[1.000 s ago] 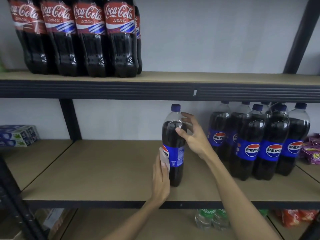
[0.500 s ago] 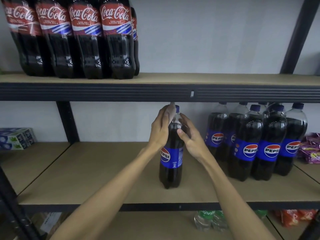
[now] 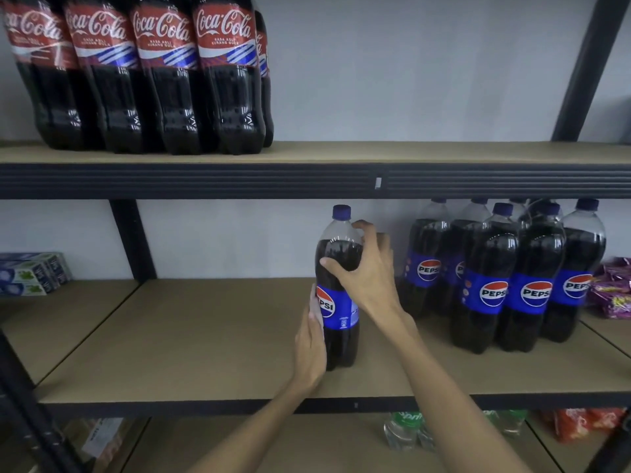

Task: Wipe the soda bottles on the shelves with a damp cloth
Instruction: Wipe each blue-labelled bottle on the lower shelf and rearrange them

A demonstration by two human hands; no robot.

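Note:
A single Pepsi bottle (image 3: 338, 312) with a blue cap stands upright on the middle shelf (image 3: 205, 353), apart from the others. My right hand (image 3: 367, 271) grips its shoulder, thumb across the front. My left hand (image 3: 310, 339) lies flat against the bottle's left side at the label, pressing a pale cloth (image 3: 314, 303) to it; only a strip of the cloth shows past my fingers. A group of several Pepsi bottles (image 3: 502, 281) stands at the right of the same shelf. Several Coca-Cola bottles (image 3: 146, 73) stand on the upper shelf at the left.
The upper shelf's dark front rail (image 3: 307, 180) runs just above the bottle's cap. Toothpaste boxes (image 3: 32, 273) sit at the far left, purple snack packs (image 3: 613, 290) at the far right. Green Sprite bottles (image 3: 406, 430) and orange packs (image 3: 580, 425) are on the shelf below.
My left hand with the cloth slid down from the bottle's neck to the label on its left side. My right hand kept its grip on the shoulder.

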